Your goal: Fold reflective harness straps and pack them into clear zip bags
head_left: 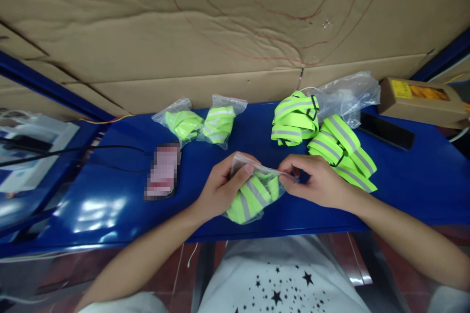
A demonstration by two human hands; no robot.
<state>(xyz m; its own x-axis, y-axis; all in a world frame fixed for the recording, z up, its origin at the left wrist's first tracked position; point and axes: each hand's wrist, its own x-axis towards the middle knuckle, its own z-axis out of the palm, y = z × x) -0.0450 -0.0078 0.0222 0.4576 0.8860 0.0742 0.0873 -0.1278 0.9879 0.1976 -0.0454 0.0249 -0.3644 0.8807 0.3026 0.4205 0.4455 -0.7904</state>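
A clear zip-lock bag (253, 200) with a neon-yellow reflective strap folded inside is held between my two hands, just above the front of the blue table. My left hand (223, 183) grips the bag's upper left side, thumb on top. At the bag's upper right corner, my right hand (316, 181) pinches the zip edge. Beyond the right hand lie a loose reflective strap (343, 144) and a second coiled strap (295, 117), both neon yellow with grey stripes and black buckles. Two more filled bags, a left one (183, 124) and a right one (219, 122), rest at the back.
A phone with a blurred screen (162, 171) lies at the left with a cable near it. At the right are a dark phone (385, 129), a crumpled clear plastic bag (348, 93) and a cardboard box (422, 102). A cardboard wall (220, 54) rises behind the blue table (121, 171).
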